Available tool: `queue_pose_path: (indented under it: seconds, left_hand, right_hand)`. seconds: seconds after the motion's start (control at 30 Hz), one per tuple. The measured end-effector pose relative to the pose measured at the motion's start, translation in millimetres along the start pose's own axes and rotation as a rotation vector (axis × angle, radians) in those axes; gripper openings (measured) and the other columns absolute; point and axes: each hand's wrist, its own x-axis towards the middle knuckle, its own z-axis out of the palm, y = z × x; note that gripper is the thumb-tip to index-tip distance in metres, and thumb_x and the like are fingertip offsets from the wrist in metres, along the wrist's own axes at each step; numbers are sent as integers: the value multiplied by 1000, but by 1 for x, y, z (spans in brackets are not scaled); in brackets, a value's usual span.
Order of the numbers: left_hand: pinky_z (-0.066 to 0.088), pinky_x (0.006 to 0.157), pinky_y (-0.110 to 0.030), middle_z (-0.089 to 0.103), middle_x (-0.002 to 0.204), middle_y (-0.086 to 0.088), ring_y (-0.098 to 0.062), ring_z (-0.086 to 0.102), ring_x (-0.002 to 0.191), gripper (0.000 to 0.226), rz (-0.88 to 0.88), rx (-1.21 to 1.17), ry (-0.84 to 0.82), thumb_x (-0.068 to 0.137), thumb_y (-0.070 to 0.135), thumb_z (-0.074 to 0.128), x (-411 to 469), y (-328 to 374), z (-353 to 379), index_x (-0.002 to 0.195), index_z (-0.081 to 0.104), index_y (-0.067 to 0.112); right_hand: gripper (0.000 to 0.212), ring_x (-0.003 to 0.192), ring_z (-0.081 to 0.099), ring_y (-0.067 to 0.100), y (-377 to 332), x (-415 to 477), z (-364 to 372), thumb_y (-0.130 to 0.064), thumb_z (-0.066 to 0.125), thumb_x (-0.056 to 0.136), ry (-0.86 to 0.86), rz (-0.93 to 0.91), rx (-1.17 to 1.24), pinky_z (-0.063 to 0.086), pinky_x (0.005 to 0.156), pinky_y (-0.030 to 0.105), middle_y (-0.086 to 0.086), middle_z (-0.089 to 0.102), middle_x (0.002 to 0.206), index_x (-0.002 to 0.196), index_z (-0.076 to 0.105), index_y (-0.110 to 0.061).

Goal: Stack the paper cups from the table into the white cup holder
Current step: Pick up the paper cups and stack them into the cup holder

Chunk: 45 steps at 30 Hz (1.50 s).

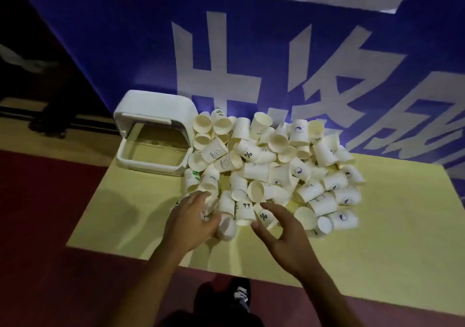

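Here, left hand (191,222), right hand (279,236) spread over paper cups (254,169).

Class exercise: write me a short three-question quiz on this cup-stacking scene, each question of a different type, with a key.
1. True or false: the white cup holder stands left of the paper cups.
2. The cup nearest the right hand bears: A) %, B) a star, C) an arrow.
3. Fill in: the table top is ____.
Key: 1 true; 2 A; 3 yellow.
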Motion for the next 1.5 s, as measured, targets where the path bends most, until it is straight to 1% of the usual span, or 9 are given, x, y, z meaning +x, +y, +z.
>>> queue_pose_path:
  seconds: [0.1,0.3,0.47,0.57,0.73,0.93,1.13,1.37,1.5]
  left_hand:
    - [50,96,-43,49,149,4,-23,52,127,84,-99,68,1,77,78,50,33,-9,20,145,44,29]
    - [48,95,-46,52,142,-11,-32,51,127,103,-315,103,22,71,72,73,88,-13,59,151,34,20]
    - [49,87,-43,65,121,-13,-33,60,110,84,-369,103,21,76,54,76,106,-12,68,143,40,20]
    - [54,82,-45,66,112,-15,-37,63,100,76,-384,-22,25,73,37,80,107,-14,58,135,39,18]
    - [50,80,-38,50,131,-1,-27,59,109,75,-301,-264,85,76,26,83,84,-16,15,140,45,27]
    - [51,90,-40,57,123,11,-15,56,113,78,-252,-396,154,72,30,88,52,-28,-17,137,45,35]
    - [47,92,-35,61,124,4,-20,57,115,71,-257,-314,229,73,31,89,41,-44,-27,136,57,26]
    - [48,95,-36,63,125,1,-21,57,116,71,-289,-301,315,72,32,91,36,-56,-34,134,60,19]
    - [47,99,-35,61,129,3,-21,56,121,73,-312,-334,304,72,34,90,44,-77,-44,136,58,21]
  right_hand:
    - [56,119,38,-30,5,24,1,-60,68,88,-77,27,-38,30,91,-4,-33,53,131,138,57,-38]
    - [50,118,38,-30,18,47,6,-55,70,89,-105,87,-41,30,91,-5,-37,51,129,135,57,-39]
    - [48,116,39,-30,26,54,8,-53,72,89,-72,158,-27,31,90,-4,-46,45,122,133,56,-43]
    - [55,125,47,-15,36,66,6,-57,71,87,-75,181,-64,37,102,11,-32,54,132,137,58,-35]
    - [59,129,53,13,50,123,-6,-51,71,90,5,223,-222,44,103,33,-4,59,141,139,58,-20]
    - [85,143,34,24,59,205,7,-58,75,81,-177,181,-574,32,115,51,-2,43,156,151,42,-23]
    - [80,137,37,26,73,225,13,-53,78,79,-243,214,-621,30,113,53,-2,45,151,146,45,-23]
    - [53,122,43,22,74,229,9,-47,77,83,-222,171,-634,32,101,44,0,60,129,128,57,-25]
    - [64,131,41,24,70,224,11,-50,75,84,-260,171,-699,29,110,48,3,56,138,138,51,-26]
